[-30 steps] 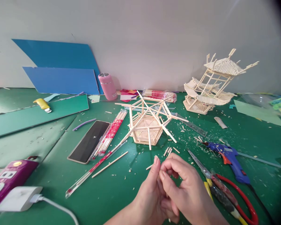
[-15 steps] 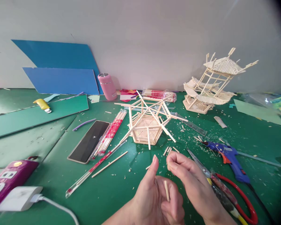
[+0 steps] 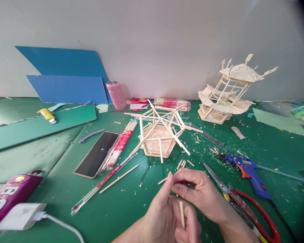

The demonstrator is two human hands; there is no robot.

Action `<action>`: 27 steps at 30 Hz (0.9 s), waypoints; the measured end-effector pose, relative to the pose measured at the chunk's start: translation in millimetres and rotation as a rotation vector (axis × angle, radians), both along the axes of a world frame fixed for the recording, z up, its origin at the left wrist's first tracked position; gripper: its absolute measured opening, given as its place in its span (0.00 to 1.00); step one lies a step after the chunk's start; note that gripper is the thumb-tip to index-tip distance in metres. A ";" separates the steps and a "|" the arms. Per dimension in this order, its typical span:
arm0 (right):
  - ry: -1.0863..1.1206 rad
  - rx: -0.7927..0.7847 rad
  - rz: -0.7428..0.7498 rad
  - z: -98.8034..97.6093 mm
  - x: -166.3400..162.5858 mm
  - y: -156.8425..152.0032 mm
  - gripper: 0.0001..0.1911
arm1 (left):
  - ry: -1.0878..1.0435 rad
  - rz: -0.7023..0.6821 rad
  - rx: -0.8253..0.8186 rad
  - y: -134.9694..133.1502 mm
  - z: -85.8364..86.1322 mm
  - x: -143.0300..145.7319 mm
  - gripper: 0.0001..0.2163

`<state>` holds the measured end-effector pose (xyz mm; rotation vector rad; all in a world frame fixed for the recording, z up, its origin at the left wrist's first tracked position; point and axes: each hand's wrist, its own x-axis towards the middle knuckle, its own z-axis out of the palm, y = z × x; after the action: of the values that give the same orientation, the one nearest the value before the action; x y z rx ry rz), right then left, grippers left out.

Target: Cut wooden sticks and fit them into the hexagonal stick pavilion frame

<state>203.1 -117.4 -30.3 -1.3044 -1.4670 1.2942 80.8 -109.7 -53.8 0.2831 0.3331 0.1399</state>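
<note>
My left hand [image 3: 167, 216] is palm up, its fingers curled round a short wooden stick [image 3: 182, 214] and its thumb raised. Against that thumb, my right hand [image 3: 197, 189] has its fingertips pinched together; whatever lies between them is hidden. Just beyond the hands stands a hexagonal wooden-stick frame [image 3: 159, 136], with thin rods sticking outward from its top. Several short cut sticks [image 3: 181, 164] lie between the frame and my right hand. Another short stick [image 3: 162, 181] shows beside my left thumb.
Scissors [image 3: 225, 189] and a blue glue gun [image 3: 248, 168] lie on the right. A taller stick pagoda [image 3: 233, 91] stands behind them. Leftward are a phone [image 3: 97, 153], packed sticks [image 3: 121, 143], a long stick [image 3: 119, 179] and a purple power strip [image 3: 12, 194]. A pink bottle [image 3: 116, 95] stands at the back.
My right hand has moved left and slightly down, so its fingertips now meet my left thumb. My left hand keeps the short stick and has shifted slightly downward.
</note>
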 end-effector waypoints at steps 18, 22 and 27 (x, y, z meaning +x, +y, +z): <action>-0.013 0.008 -0.084 -5.2 2.9 -11.0 0.11 | 0.290 0.243 0.132 8.1 5.4 -13.7 0.22; -0.010 0.008 -0.157 -7.3 5.2 -5.7 0.14 | 0.338 0.375 0.364 9.4 1.7 -12.0 0.20; -0.086 0.094 -0.178 -5.4 6.6 -1.3 0.14 | 0.416 0.378 0.551 13.5 2.4 -15.4 0.18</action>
<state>209.7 -118.6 -35.6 -1.4084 -1.4173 1.0545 65.4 -96.3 -51.4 0.7995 0.7614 0.5525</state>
